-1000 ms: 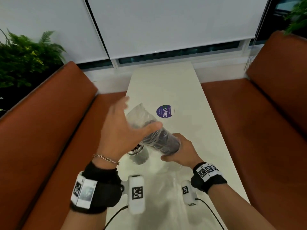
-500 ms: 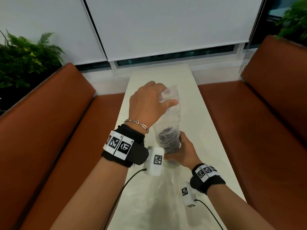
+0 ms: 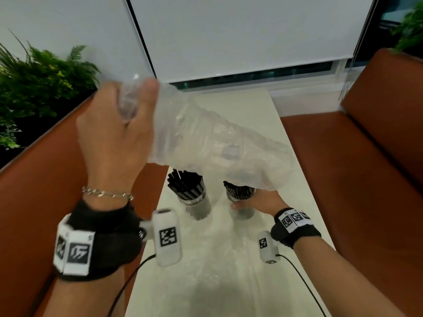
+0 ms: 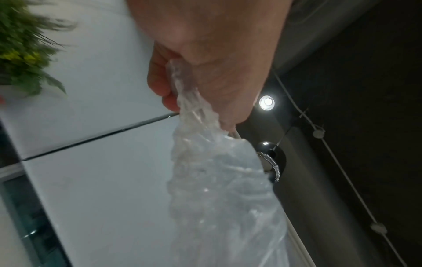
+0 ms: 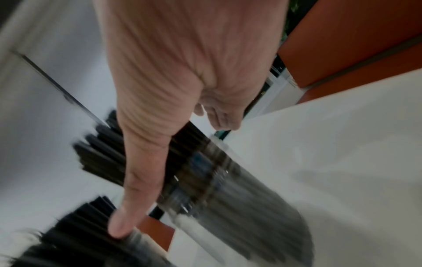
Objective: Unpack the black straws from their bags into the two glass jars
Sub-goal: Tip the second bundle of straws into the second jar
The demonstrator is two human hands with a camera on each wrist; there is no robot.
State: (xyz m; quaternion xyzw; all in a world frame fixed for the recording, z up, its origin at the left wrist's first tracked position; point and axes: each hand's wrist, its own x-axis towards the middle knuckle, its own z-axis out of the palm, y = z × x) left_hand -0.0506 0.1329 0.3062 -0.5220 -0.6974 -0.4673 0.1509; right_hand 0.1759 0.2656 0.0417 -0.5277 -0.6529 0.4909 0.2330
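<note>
— What's different from half a second back?

— The bag has come off. Then it stood upright over the right-hand jar with the black straws still bunched inside; now it is lifted clear and trails empty through the air above both jars.

— So where are the straws?

— In the glass. The right-hand jar holds a dark bundle standing up out of its mouth, and the left-hand jar, just beside it toward the counter's left edge, is already full, its own straws fanning out at the top. Both stand on the near half of the counter.

— What does that mean for the job?

— I'd judge this bag finished and both jars loaded. More clear plastic lies flat on the near end of the counter; whether anything is left in it I cannot tell.

— The left hand?

— Raised high over the left edge, clenched round the bag's gathered end; the wrist view shows the crumpled plastic pinched between thumb and curled fingers.

— And the right hand?

— Low at the right-hand jar, thumb stretched straight along the glass. The picture is smeared and the bag covers the fingers, so I cannot tell whether it truly grips or only steadies.
</note>
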